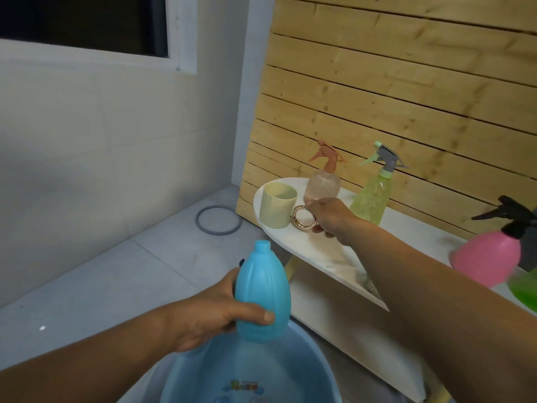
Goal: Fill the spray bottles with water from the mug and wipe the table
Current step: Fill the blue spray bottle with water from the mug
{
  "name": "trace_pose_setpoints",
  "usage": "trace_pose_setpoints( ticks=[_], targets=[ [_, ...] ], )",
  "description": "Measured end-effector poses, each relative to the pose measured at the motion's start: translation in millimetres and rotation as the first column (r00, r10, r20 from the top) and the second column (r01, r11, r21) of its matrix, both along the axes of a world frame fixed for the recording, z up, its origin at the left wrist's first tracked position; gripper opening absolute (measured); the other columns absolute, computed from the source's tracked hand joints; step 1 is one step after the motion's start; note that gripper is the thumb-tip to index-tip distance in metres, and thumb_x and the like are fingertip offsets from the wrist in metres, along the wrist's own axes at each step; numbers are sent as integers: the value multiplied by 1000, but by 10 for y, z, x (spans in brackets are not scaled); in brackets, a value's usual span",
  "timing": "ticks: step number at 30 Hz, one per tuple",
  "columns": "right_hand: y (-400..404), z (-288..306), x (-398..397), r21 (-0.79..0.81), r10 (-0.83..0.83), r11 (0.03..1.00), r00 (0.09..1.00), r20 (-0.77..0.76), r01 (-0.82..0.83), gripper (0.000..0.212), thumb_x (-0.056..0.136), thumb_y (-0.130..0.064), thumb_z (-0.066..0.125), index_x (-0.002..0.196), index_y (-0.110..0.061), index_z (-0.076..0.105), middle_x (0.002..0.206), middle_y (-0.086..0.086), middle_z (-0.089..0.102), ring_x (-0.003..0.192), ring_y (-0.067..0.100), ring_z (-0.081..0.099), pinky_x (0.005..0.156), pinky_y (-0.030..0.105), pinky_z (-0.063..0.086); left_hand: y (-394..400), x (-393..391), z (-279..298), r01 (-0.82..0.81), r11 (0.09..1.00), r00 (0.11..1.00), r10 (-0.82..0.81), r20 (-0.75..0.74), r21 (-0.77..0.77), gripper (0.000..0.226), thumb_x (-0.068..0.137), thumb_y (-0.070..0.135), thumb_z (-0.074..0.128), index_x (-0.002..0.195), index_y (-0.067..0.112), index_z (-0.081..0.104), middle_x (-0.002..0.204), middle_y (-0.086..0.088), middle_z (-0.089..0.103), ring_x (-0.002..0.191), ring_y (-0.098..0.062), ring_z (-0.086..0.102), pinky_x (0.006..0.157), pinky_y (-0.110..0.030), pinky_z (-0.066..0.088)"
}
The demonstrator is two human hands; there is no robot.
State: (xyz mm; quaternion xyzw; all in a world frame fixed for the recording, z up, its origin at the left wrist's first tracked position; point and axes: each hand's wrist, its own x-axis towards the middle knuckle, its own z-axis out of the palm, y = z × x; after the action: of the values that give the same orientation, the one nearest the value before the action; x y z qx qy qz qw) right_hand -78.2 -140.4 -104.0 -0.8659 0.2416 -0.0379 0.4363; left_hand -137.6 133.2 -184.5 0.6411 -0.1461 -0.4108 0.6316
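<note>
My left hand (215,312) grips a blue spray bottle (261,295) with no spray head, upright over a blue basin (308,370). My right hand (329,215) reaches to the pale yellow mug (276,209) on the white table (290,237) and pinches its round gold handle (303,217). Behind the hand stand a peach spray bottle (322,181) and a yellow-green spray bottle (374,193). A pink spray bottle (491,257) with a black head stands at the right, blurred.
A wooden slat panel (392,97) backs the table. A green bottle (526,289) shows at the right edge. A grey ring (218,220) lies on the tiled floor to the left. The table has a lower white shelf (348,330).
</note>
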Motion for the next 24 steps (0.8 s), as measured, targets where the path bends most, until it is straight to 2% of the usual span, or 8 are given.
trace_pose_setpoints(
  ticks=[2,4,9,13,16,19,22,24],
  targets=[
    [37,-57,44,-15,26,1000,999,-24,-27,36,104,-38,48,130,-14,57,86,6,59,65,19,60,51,26,32,32,1,-49,4,999,1000,-5,18,37,96,62,17,98,140,36,45,130,-4,67,121,-25,66,98,-46,59],
    [58,-108,68,-2,18,1000,1000,-26,-18,32,105,-34,47,132,-17,53,89,8,60,64,19,57,52,27,34,63,3,-78,11,997,999,-14,49,73,94,67,14,97,141,35,43,130,-3,64,120,-24,64,97,-42,60],
    [85,-183,35,143,0,990,999,35,-6,11,102,-22,45,101,-15,53,87,14,53,62,18,35,50,28,29,88,-6,-121,2,992,991,-19,134,123,92,70,16,96,140,38,41,130,1,61,119,-20,62,95,-38,61],
    [241,-72,-175,283,-21,959,991,136,-19,19,105,-29,44,98,-14,54,83,6,51,63,15,37,53,28,34,91,-49,-149,-33,993,977,8,215,116,95,66,19,96,139,38,40,129,1,62,117,-18,65,93,-37,62],
    [405,70,-473,356,-38,934,979,200,-37,22,105,-30,46,92,-14,53,77,4,45,62,15,32,52,27,31,121,-160,-156,-32,991,962,-4,271,128,94,69,17,96,141,40,38,128,1,62,116,-18,66,89,-35,62],
    [555,178,-752,363,-44,931,978,205,-34,21,102,-35,49,89,-18,52,80,5,43,58,15,31,48,26,30,187,-230,-181,-27,987,947,-25,320,156,94,69,16,96,140,37,39,127,1,63,114,-17,67,90,-37,62],
    [694,167,-1031,311,-43,950,986,163,-10,30,99,-42,54,80,-19,54,77,5,49,51,17,37,47,27,34,280,-293,-242,-17,982,930,-54,364,189,96,65,16,97,139,36,39,128,1,62,114,-16,66,91,-39,62],
    [783,93,-1226,259,-33,966,988,154,-8,34,99,-44,54,77,-18,53,76,5,51,56,18,40,50,27,38,306,-356,-299,3,977,927,-82,366,212,95,69,13,96,139,36,37,128,2,59,116,-16,65,91,-38,62]
  ],
)
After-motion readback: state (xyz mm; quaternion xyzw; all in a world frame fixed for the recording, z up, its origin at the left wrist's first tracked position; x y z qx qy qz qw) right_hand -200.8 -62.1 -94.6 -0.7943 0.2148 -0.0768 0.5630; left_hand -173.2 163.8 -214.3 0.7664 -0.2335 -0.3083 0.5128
